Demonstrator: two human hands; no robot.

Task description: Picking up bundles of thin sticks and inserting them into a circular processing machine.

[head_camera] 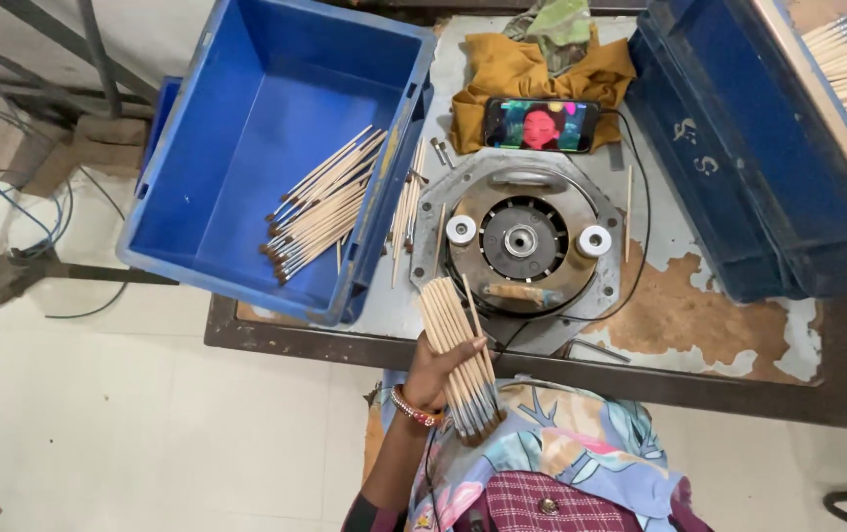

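Head view, worn metal table (739,345), pale tiled floor (98,433), blue crate (276,99)

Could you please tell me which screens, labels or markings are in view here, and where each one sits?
Phone: lying sideways at the table's far edge against a mustard cloth, black frame, screen lit with a colourful picture.
White painted marks: on the wall of the dark blue crate at the right.
No packages or signs.

A phone (541,125) leans against mustard cloth (512,74) behind the round machine (522,239).
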